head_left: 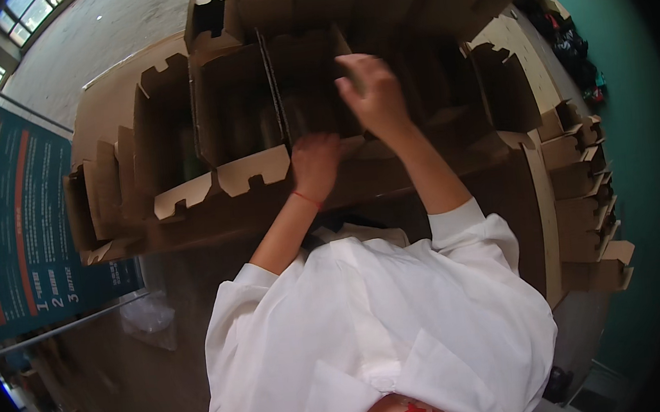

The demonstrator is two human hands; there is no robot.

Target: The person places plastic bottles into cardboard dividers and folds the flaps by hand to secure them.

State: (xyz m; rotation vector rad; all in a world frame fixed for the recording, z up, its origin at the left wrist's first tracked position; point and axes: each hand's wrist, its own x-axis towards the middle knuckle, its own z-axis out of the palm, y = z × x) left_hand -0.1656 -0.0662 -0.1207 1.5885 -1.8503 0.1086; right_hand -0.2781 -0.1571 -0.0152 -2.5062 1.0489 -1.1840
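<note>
Lengthwise, the open carton (301, 59) points forward, right hand (373, 96) spread, left hand (316, 162) grip unclear.

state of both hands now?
Left hand: can't tell, blurred at the near edge of an open cardboard box.
Right hand: open, thumb and fingers apart, nothing visibly held.

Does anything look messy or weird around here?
Maybe the crumpled clear plastic bag: it lies loose near the dark teal printed banner, like litter. I see no spill around the open brown cardboard boxes.
</note>
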